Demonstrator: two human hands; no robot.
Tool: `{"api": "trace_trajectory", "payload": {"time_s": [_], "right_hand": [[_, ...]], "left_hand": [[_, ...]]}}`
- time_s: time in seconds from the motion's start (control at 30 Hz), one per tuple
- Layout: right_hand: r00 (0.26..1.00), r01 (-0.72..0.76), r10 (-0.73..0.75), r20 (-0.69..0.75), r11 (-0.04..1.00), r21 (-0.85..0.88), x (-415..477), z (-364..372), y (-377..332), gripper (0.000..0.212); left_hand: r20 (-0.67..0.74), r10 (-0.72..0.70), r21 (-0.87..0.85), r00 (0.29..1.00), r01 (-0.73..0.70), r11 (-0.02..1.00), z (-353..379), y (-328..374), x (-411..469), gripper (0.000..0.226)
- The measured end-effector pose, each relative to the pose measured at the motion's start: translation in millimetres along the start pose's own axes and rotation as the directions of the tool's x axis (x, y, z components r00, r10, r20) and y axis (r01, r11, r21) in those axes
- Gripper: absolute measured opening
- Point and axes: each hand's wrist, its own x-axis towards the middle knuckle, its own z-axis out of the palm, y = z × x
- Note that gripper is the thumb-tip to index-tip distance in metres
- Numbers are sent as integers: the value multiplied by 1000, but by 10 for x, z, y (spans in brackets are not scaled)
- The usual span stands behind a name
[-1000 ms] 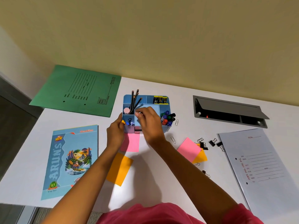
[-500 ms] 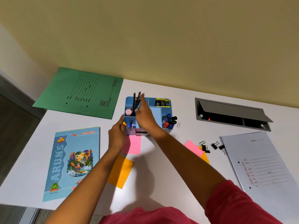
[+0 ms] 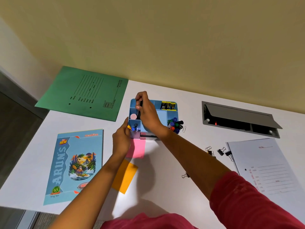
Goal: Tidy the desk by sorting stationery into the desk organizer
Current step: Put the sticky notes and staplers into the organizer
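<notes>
Our left hand point(image 3: 121, 141) stayed curled on the near-left corner of the desk organizer point(image 3: 171, 113), steadying it. Our right hand point(image 3: 146, 111) had moved from the middle tray to the back-left compartment and gripped the dark pencils point(image 3: 140, 104), probably seating them. The pink note point(image 3: 137, 149), orange note point(image 3: 125, 176) and binder clips point(image 3: 222, 152) lay unsorted, and our right forearm crossed between them.

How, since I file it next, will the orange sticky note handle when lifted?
The orange sticky note lies flat and looks thin, so probably light and floppy. No raised edge shows, so it may be hard to pinch off the desk. Being flat, it should not roll.
</notes>
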Motion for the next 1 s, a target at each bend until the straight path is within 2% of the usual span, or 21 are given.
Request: {"api": "trace_trajectory", "payload": {"time_s": [0.07, 0.17, 0.27, 0.4, 0.53, 0.6, 0.87, 1.0], "right_hand": [[999, 34, -34, -25, 999, -27, -35, -17, -46, 52], [995, 97, -95, 20, 991, -88, -128, -35, -131, 68], [997, 53, -45, 67, 991, -120, -217, 49, -90, 82], [996, -90, 91, 22, 995, -36, -243, 145, 37, 69], [993, -114, 114, 24, 993, 6, -253, 121, 54, 42], [994, -110, 110, 7, 994, 5, -257, 108, 66, 36], [994, -111, 111, 5, 992, 52, -220, 38, 57, 43], [994, -27, 47, -101, 981, 192, -248, -118, -47, 45]], "left_hand": [[-2, -6, -7, 1000, 6, 1000, 6, 6, -3, 46], [-1, 2, -31, 1000, -2, 1000, 10, 21, -22, 47], [-2, 5, -36, 1000, -5, 999, 4, 1, -14, 48], [-8, 6, -20, 1000, -7, 1000, 7, 6, -4, 48], [-24, 2, 0, 1000, -2, 1000, 2, -8, -4, 48], [-24, 1, -3, 1000, -1, 1000, 3, 0, -14, 49], [-12, 47, 15, 999, -47, 999, 3, -37, 8, 49], [-7, 48, -24, 999, -48, 999, 14, -52, 28, 47]]}}
